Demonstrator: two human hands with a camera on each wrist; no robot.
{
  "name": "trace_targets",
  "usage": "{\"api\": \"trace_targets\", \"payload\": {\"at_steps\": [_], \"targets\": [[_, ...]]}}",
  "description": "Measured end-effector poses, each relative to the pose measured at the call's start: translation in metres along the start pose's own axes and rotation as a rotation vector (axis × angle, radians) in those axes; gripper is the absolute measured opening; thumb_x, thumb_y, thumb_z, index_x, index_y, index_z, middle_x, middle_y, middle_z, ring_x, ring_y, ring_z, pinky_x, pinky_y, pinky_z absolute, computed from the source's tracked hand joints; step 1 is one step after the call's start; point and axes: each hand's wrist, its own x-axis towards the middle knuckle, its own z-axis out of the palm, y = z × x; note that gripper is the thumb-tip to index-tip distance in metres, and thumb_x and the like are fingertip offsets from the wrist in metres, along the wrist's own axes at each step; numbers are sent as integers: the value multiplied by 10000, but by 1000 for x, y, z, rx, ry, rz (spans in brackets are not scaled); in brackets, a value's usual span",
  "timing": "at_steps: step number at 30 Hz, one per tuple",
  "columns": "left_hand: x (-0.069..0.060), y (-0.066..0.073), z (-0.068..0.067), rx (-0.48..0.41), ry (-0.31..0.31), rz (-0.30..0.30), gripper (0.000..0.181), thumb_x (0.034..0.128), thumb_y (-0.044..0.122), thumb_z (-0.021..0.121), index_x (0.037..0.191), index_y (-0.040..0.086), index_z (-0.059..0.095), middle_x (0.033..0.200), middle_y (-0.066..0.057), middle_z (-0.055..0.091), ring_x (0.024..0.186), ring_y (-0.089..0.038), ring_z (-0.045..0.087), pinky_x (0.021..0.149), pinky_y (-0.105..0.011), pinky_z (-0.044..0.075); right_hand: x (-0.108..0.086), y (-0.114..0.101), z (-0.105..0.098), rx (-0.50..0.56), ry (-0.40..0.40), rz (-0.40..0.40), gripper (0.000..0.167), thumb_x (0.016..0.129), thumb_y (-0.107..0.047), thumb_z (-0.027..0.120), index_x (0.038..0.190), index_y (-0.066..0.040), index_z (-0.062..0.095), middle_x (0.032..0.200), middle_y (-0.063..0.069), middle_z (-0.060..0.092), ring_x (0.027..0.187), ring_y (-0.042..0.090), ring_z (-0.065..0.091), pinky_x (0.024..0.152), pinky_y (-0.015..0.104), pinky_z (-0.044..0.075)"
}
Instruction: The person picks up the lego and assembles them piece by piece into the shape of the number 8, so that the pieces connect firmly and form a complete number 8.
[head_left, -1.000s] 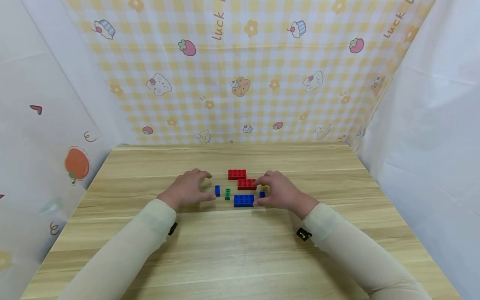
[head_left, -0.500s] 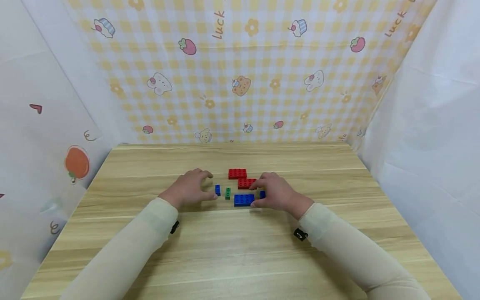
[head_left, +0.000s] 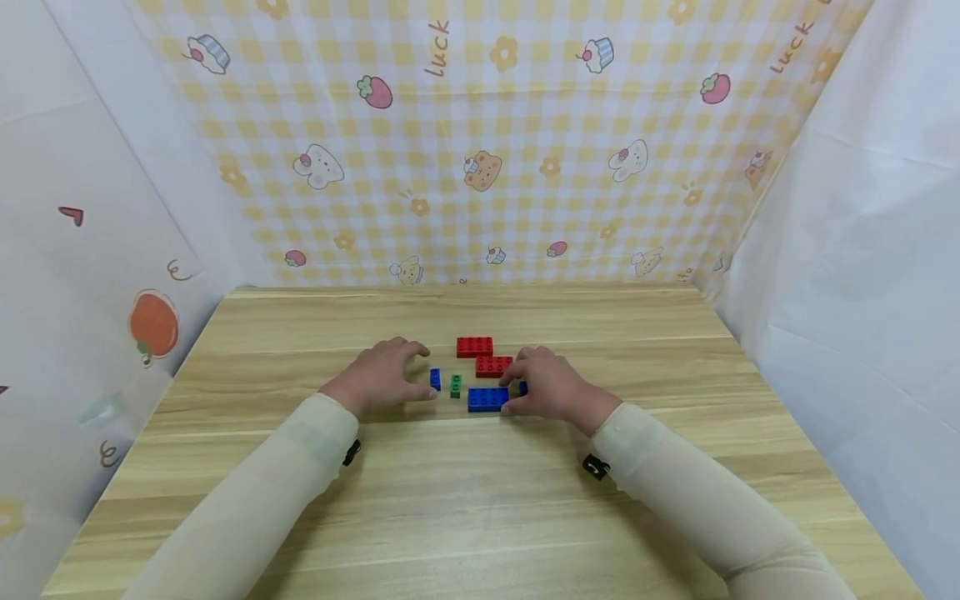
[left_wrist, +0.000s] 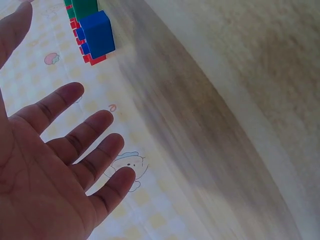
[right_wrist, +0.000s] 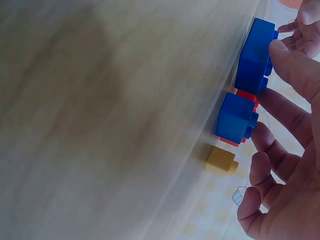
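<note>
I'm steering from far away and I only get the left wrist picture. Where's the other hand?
Observer: In the head view, the right hand is at the right end of a big blue brick; I can't tell whether it grips it.
Child: Ooh! Are there any yellow bricks?
Observer: Yes, the right wrist view shows a yellow brick near a small blue brick.
Child: And how many red ones can you count?
Observer: Two red bricks show in the head view.
</note>
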Motion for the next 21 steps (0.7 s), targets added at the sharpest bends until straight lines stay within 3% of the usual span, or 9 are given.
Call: {"api": "trace_targets", "payload": {"at_steps": [14,21], "targets": [[3,3,3,-29,-19,-13,671,907,484,802,1437,125,602,1497,-147,552,1411,-410,485,1179,-637,363,3,-5,2,-42,-46,34,265,875,-373,879,1078,-221,805,1067,-34,643,978,197,538,848,389,496],[6,5,2,-8,-24,-20,591,931,425,797,1407,123,619,1487,-152,551,1379,-406,506,1156,-633,392,4,-6,1,-18,-45,25,265,878,-354,879,1077,-195,807,979,-49,637,908,184,543,805,360,487]]}}
